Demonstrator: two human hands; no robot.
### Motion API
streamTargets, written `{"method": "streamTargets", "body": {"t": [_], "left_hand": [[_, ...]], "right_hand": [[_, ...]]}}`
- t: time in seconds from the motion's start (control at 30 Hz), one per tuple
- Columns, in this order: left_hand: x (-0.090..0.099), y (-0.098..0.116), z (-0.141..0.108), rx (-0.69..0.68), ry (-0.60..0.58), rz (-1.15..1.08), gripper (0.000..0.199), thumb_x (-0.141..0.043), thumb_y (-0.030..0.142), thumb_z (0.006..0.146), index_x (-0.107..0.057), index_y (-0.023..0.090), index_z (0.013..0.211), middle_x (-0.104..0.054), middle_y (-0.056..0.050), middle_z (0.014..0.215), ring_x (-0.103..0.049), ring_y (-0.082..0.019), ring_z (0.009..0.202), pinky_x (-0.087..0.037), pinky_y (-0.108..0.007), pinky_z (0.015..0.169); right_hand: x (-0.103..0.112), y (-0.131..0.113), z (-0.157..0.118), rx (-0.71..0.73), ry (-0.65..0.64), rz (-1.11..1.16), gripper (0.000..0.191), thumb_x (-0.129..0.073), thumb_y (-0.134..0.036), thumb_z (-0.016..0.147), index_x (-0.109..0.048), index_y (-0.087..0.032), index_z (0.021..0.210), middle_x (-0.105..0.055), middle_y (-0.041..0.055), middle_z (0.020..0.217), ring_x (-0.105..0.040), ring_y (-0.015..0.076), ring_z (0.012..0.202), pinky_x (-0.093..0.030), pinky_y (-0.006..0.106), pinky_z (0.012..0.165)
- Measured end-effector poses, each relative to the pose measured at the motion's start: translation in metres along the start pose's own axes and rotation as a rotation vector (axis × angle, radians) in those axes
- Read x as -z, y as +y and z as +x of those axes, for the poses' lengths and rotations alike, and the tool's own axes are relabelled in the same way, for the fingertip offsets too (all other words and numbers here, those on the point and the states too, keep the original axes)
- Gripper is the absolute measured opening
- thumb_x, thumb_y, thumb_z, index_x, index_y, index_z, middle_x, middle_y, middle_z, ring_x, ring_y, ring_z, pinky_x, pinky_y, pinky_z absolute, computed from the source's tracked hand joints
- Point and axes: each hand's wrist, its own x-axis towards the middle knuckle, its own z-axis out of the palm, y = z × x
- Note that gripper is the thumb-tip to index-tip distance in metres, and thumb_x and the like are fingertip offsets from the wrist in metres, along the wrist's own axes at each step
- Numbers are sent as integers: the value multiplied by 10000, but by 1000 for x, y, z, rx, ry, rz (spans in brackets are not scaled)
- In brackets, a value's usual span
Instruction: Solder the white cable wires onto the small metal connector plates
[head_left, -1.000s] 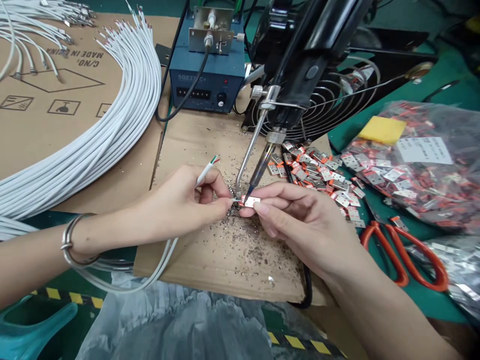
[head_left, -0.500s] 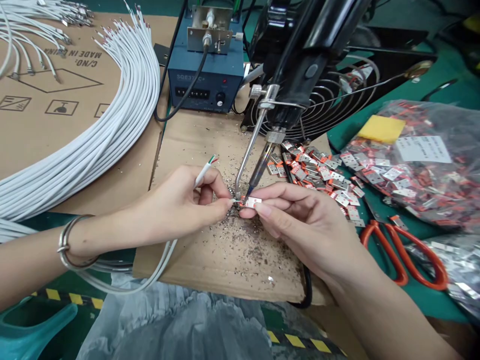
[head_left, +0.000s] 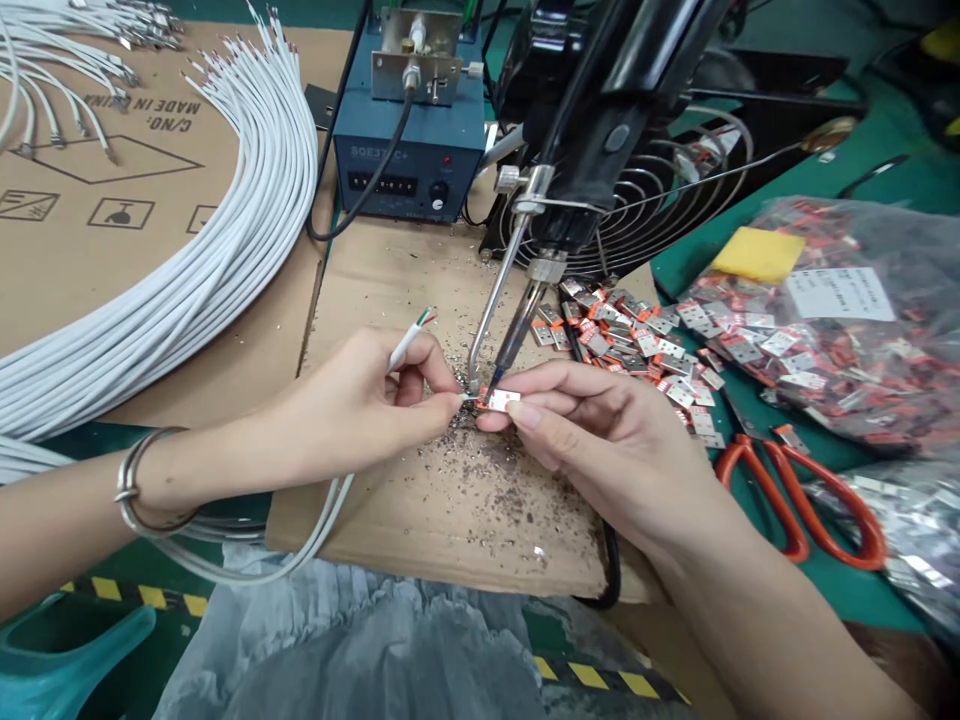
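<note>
L hand [head_left: 360, 405] was pinched shut on a thin white cable [head_left: 330, 510], thumb & forefinger meeting at its stripped end; a second white cable end w/ coloured wires [head_left: 417, 330] stuck up between the fingers. R hand [head_left: 600, 440] was clamped on a small orange-and-silver metal connector [head_left: 501, 399], held flat betw. thumb & forefinger. Cable end & connector met just under the tip of the fixed black soldering iron [head_left: 517, 335], w/ the bent metal solder feed tube [head_left: 491, 300] right beside it. Both hands hovered over a brown cardboard sheet [head_left: 420, 500] speckled w/ solder bits, lying on the green table [head_left: 862, 590].

Near the R hand: a loose heap of orange-and-silver connectors [head_left: 637, 345], a clear plastic bag of the same parts [head_left: 825, 320], orange-handled scissors [head_left: 795, 500]. Behind the iron stood a blue soldering station box [head_left: 409, 150] & a black wire-guard fan [head_left: 660, 210]. A big bundle of white cables [head_left: 187, 270] curved across the cardboard at L. Silver bangle [head_left: 139, 480] on L wrist.
</note>
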Motion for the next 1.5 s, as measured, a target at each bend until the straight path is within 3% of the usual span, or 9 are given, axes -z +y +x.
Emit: {"method": "streamTargets", "body": {"t": [0.9,1.2,1.5], "left_hand": [[0,1,1,-10,27,-24,67,-564,163,715,-569,144,651,-521,37,553,-425,-57,485,-325,-162,425],[-1,-2,2,-50,8,16,67,-546,139,723,-562,134,659,-513,42,549,-435,-55,495,-339,-162,443],[-2,-8,-3,-114,44,165,61,-541,172,748,-571,167,695,-507,56,547,-436,-60,489,-326,-177,439]], "right_hand": [[-3,-2,1,5,9,15,81,-674,-258,736,-660,-228,809,-715,9,676,-647,123,614,-457,203,456],[-4,-4,3,23,-5,-26,99,-685,-241,706,-645,-202,788,-707,5,641,-601,90,501,-389,178,360],[-3,-4,3,7,-2,-30,87,-677,-164,698,-654,-199,774,-723,13,666,-601,65,500,-377,138,365]]}}
